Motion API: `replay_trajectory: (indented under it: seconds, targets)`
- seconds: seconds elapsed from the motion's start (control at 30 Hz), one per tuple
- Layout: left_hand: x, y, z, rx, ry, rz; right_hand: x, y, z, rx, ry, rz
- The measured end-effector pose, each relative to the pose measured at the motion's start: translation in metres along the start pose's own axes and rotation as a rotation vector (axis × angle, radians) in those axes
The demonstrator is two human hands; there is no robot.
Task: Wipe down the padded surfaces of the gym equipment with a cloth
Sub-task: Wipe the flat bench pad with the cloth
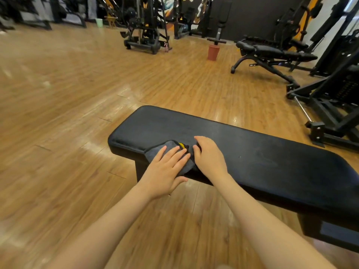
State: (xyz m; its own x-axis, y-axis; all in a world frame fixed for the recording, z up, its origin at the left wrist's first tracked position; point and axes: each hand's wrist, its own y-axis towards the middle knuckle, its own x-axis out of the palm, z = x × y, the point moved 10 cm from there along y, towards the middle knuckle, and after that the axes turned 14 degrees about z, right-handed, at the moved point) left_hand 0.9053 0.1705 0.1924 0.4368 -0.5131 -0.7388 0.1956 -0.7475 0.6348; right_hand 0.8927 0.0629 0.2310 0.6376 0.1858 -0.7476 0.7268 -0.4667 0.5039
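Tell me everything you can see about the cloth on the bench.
The cloth is grey, soft and towel-like, with a yellow patch and dark trim showing at its far edge. It lies bunched near the left end of the black padded bench, draping slightly over the near edge. The left hand presses flat on it with straight fingers; the right hand rests at its right edge, fingertips curled.

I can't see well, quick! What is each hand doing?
Left hand: open, fingers flat on the cloth.
Right hand: fingers bent at the cloth's edge; a grip cannot be told.
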Motion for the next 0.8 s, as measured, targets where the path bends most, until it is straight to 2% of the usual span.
replay_trajectory:
  seconds: [0.07, 0.13, 0.33, 0.47, 0.53, 0.63, 0.8]
  targets:
    - [0.0, -0.002, -0.001, 0.04, 0.012, 0.008, -0.003, -0.002, 0.008, 0.059, -0.021, 0.034]
    - [0.0, -0.005, -0.007, 0.077, 0.027, 0.042, -0.004, -0.004, 0.004, 0.02, -0.06, 0.034]
    - [-0.004, -0.011, -0.045, -0.007, -0.029, 0.069, -0.006, -0.005, 0.0, 0.016, -0.13, -0.026]
    - [-0.016, -0.036, -0.106, -0.238, -0.056, 0.176, -0.004, -0.005, 0.004, 0.026, -0.133, -0.031]
    - [-0.017, -0.046, -0.121, -0.316, -0.029, 0.177, 0.0, -0.005, 0.002, -0.017, -0.162, -0.038]
    - [-0.012, -0.041, -0.112, -0.354, -0.01, 0.118, 0.01, -0.006, -0.003, -0.086, -0.211, -0.109]
    - [-0.007, -0.006, -0.042, -0.148, -0.042, 0.052, 0.021, -0.009, -0.008, -0.156, -0.257, -0.241]
